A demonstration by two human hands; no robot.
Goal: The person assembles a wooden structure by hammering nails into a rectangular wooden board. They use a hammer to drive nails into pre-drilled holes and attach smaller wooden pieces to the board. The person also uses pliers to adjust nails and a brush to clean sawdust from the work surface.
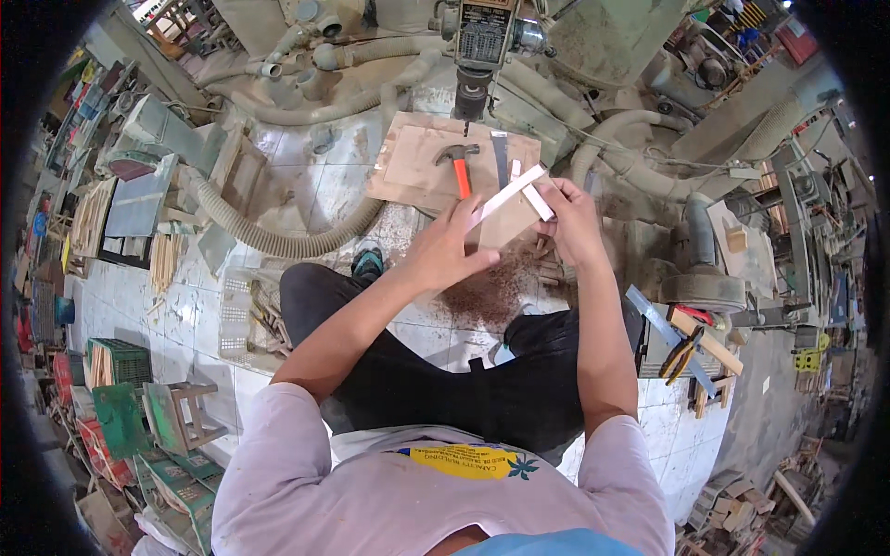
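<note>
Two white strips cross each other between my hands. The longer white strip [505, 196] slants from beside my left fingers up to the right, and the shorter white strip [539, 203] lies across it. My right hand [572, 222] is closed on the strips near the crossing, fingers bent around the right side. At the longer strip's lower end is my left hand [451, 243], its fingers stretched and its thumb well apart from them. Beyond, a claw hammer [460, 173] with an orange handle lies on a brown board [408, 153], with a dark flat strip [501, 157] beside it.
A drill press [480, 51] stands over the board's far side. Ribbed hoses [278, 243] curve around the work spot. At right, pliers [684, 356] rest by a metal bar [654, 318] and a wooden piece [709, 343]. Brown shavings [482, 292] cover the floor below my hands.
</note>
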